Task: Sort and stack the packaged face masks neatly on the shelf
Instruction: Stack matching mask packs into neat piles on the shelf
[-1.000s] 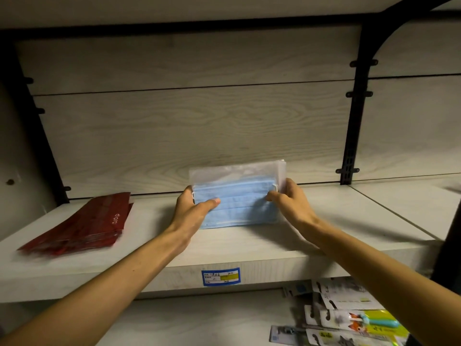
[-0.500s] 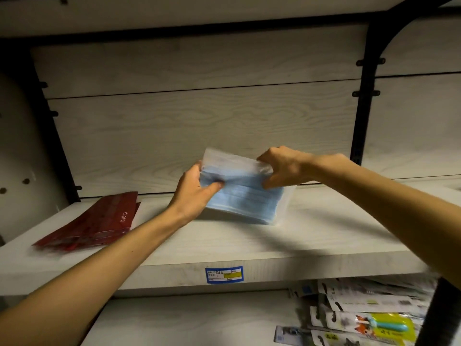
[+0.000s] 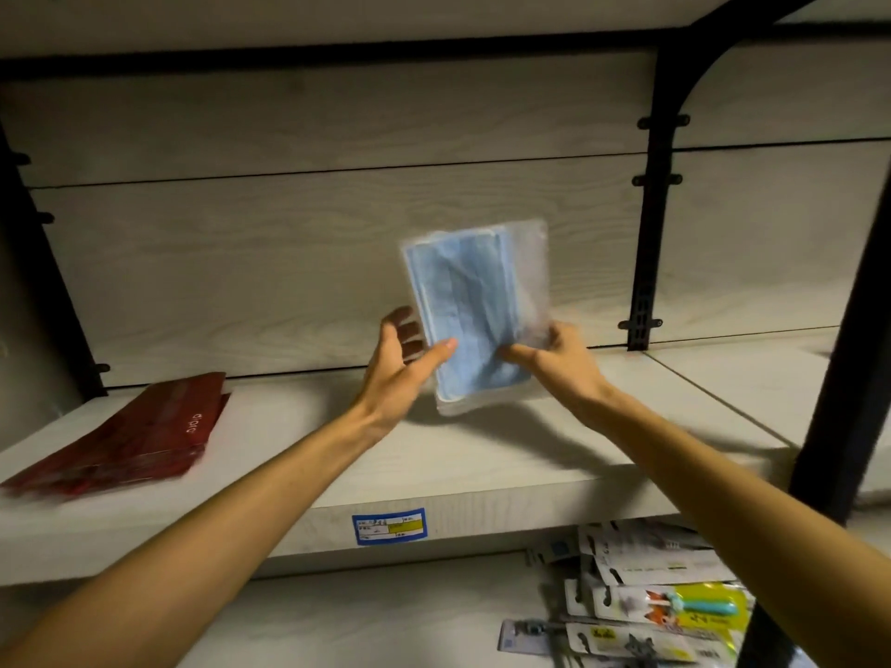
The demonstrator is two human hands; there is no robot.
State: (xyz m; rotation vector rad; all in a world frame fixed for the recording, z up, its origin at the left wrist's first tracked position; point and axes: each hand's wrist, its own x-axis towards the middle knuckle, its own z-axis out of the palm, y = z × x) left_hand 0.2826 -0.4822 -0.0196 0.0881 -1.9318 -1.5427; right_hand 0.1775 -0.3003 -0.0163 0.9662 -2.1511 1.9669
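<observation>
A clear plastic pack of blue face masks (image 3: 475, 301) stands upright on its short end, raised just above the pale wooden shelf (image 3: 482, 455). My left hand (image 3: 402, 364) holds its lower left edge, thumb on the front and fingers behind. My right hand (image 3: 554, 359) pinches its lower right part. A stack of red mask packs (image 3: 130, 436) lies flat at the shelf's left end.
A blue and yellow price label (image 3: 388, 525) sits on the shelf's front edge. Black metal uprights (image 3: 648, 224) stand at the back right, and a dark post (image 3: 839, 368) at the right front. Several carded packets (image 3: 646, 600) lie on the lower shelf at the right.
The blue pack was lying lengthwise on the shelf; both hands lifted it and turned it to stand on its short end. The camera shifted slightly.
</observation>
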